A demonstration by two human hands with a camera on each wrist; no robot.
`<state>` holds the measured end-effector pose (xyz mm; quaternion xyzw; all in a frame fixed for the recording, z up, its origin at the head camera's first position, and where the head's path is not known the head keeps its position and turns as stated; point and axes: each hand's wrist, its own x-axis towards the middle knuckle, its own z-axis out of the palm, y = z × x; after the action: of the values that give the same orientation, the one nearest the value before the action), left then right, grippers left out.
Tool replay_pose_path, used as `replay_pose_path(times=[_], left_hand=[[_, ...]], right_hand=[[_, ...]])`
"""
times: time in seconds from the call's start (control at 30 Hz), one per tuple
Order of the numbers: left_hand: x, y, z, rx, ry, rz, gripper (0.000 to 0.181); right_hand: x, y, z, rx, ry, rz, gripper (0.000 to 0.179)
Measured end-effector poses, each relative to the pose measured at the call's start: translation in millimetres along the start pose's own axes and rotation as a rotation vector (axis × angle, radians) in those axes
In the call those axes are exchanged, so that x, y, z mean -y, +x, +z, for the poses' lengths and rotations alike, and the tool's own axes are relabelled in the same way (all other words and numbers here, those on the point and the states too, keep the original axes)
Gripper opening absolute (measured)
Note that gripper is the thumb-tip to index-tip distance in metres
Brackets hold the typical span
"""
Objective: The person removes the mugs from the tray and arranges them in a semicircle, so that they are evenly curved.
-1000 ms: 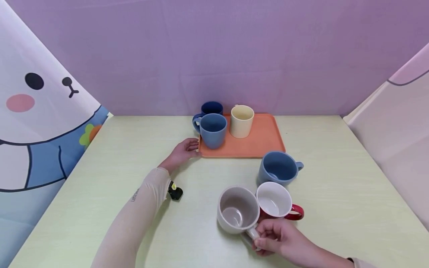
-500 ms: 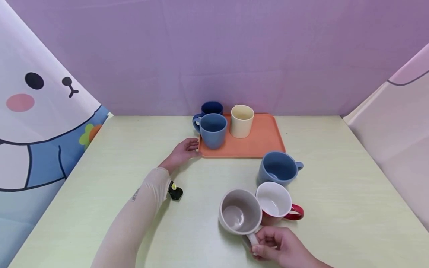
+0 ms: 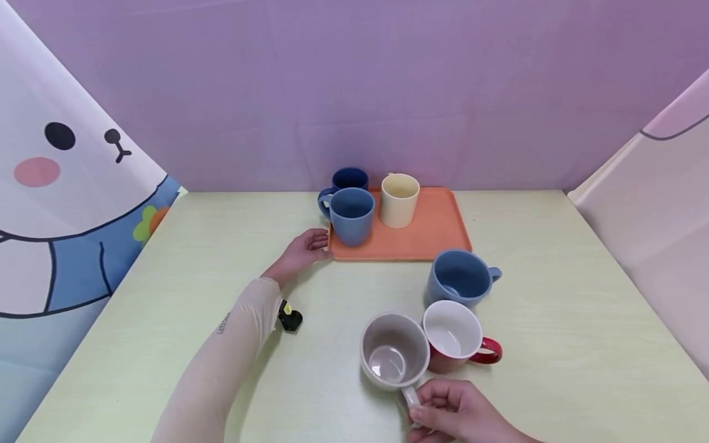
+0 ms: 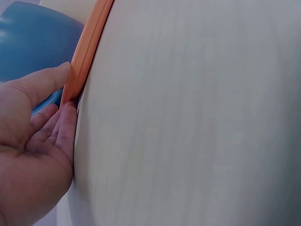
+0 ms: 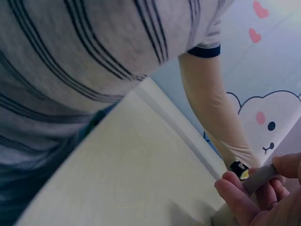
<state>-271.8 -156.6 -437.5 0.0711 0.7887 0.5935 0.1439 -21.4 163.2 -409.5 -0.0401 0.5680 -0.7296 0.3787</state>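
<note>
My left hand [image 3: 301, 253] is at the near left corner of the orange tray [image 3: 429, 231]; in the left wrist view, the thumb [image 4: 56, 80] and fingertips meet its rim [image 4: 87, 47]. Low in the head view, my right hand [image 3: 451, 409] pinches the handle of a light grey mug [image 3: 379, 372]. The right wrist view shows that handle [image 5: 259, 179] between thumb and fingers. The mug's opening faces up, its side close by a mug [image 3: 445, 363] that is red outside and white inside. Behind stands a grey-blue mug [image 3: 434, 289] with its handle to the right.
On the tray are a cream mug [image 3: 396, 212], a blue mug [image 3: 351, 227] and, partly hidden behind it, a dark navy mug [image 3: 351, 178]. A purple cloth [image 3: 354, 92] hangs behind the pale table [image 3: 554, 295], with printed cloths at both sides.
The grey mug has shifted slightly to and fro, and its handle has swung toward me. My right hand has moved a little down and left with it. The left hand stays put.
</note>
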Motion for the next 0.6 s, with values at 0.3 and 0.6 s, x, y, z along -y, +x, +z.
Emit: replay_pose_path(times=[0.3, 0.6], left_hand=[[-0.5, -1.3, 1.5, -0.002, -0.009, 0.0, 0.06], [1.0, -0.1, 1.0, -0.005, -0.012, 0.017, 0.06]], right_hand=[[-14.4, 7.6, 13.6, 0.008, 0.199, 0.02, 0.015], [-14.9, 11.9, 23.4, -0.102, 0.173, 0.079, 0.023]])
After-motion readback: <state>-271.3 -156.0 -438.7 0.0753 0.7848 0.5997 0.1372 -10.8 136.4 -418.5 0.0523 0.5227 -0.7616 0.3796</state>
